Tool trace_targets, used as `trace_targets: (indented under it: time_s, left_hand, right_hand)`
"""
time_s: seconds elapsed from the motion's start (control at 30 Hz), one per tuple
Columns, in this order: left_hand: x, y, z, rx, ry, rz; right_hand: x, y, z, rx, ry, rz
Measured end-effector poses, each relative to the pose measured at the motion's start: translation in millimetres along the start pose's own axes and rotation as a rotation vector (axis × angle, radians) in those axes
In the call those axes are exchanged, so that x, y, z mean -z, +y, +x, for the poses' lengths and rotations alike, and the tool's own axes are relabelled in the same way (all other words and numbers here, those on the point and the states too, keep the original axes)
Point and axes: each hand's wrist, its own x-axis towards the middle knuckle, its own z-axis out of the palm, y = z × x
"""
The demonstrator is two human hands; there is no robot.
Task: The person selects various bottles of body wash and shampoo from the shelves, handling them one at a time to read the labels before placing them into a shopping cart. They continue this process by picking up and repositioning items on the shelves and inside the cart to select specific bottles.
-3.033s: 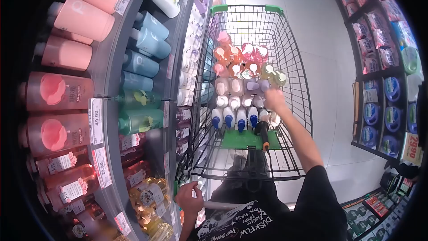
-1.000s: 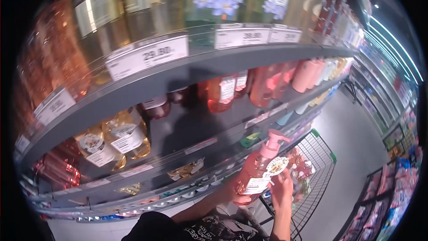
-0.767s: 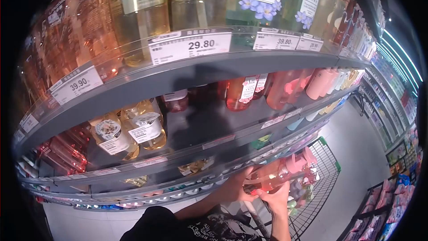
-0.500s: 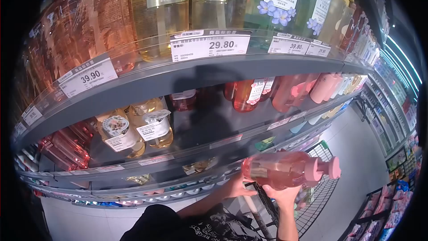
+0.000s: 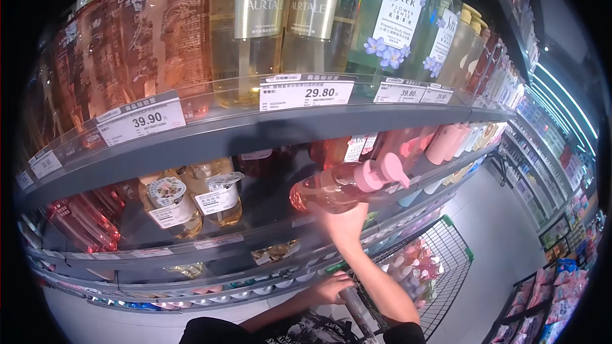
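Observation:
A pink pump bottle (image 5: 325,188) of clear pinkish liquid is in my right hand (image 5: 344,222), which grips it from below. It is tilted nearly sideways, its pink pump head towards the right, in front of the gap in the second shelf (image 5: 274,185). My right fingers are partly hidden and slightly blurred. Lower down, my left hand (image 5: 335,288) is curled round the end of the shopping cart's handle (image 5: 357,311). Just behind the held bottle stand red and pink bottles (image 5: 395,143) on that same shelf.
Above, the upper shelf edge (image 5: 242,129) with price tags juts out under large pump bottles (image 5: 248,32). Two yellowish bottles (image 5: 217,191) stand to the left. The wire cart (image 5: 456,248), at lower right, holds several packages. Beyond lie the aisle floor (image 5: 503,216) and another display rack (image 5: 535,293).
The pink bottle has moved up and left towards the second shelf in my right hand. My left hand has come off the bottle and gone down to the cart handle. The view has tilted up.

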Motion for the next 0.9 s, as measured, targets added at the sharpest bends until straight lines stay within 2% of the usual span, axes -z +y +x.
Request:
trace_targets:
  time_s: [0.1,0.2,0.23,0.33,0.47,0.5,0.57,0.63,0.73,0.77,0.83,0.87,0.9]
  left_hand:
    - [-0.2,1.7,-0.7,-0.008,-0.03,0.048]
    - [-2.3,12.7,-10.6,0.001,-0.01,0.154]
    - [-1.3,17.3,-7.1,0.176,-0.253,0.187]
    - [-12.8,15.3,-12.2,0.175,-0.183,0.244]
    - [-11.6,18.8,-12.6,0.129,-0.139,0.278]
    - [-1.3,33.0,-8.3,0.132,-0.126,0.284]
    - [11.7,47.6,-3.0,0.15,-0.128,0.296]
    - [15.1,52.9,0.7,0.174,-0.163,0.305]
    - [5.3,46.2,-2.7,0.147,-0.11,0.298]
    - [3.4,46.2,-3.7,0.155,-0.142,0.317]
    - [4.4,48.6,-0.1,0.163,-0.208,0.356]
    - [-0.3,46.8,-0.2,0.169,-0.168,0.384]
    - [-6.3,42.1,-0.8,0.171,-0.132,0.411]
  right_hand:
    - [-18.3,5.0,7.8,0.028,0.051,-0.07]
    - [-32.9,-7.2,15.5,-0.054,0.038,-0.184]
    - [-37.4,-2.0,19.7,-0.065,0.044,-0.258]
    - [-50.9,4.2,33.4,-0.098,-0.009,-0.321]
    - [-66.6,19.4,52.6,0.04,-0.039,-0.333]
    - [-69.6,18.8,56.7,-0.024,-0.054,-0.209]
    - [-74.7,26.0,63.4,0.022,-0.031,-0.274]
    - [-81.2,42.9,72.7,0.066,-0.035,-0.3]
    - [-91.7,79.8,90.8,0.107,-0.081,-0.281]
    - [-94.7,91.0,94.7,0.101,-0.091,-0.27]
    - [-108.6,116.4,101.9,0.091,-0.066,0.085]
    - [-115.5,128.7,105.7,0.091,-0.054,0.26]
    - [-111.7,127.7,106.4,0.217,-0.029,-0.144]
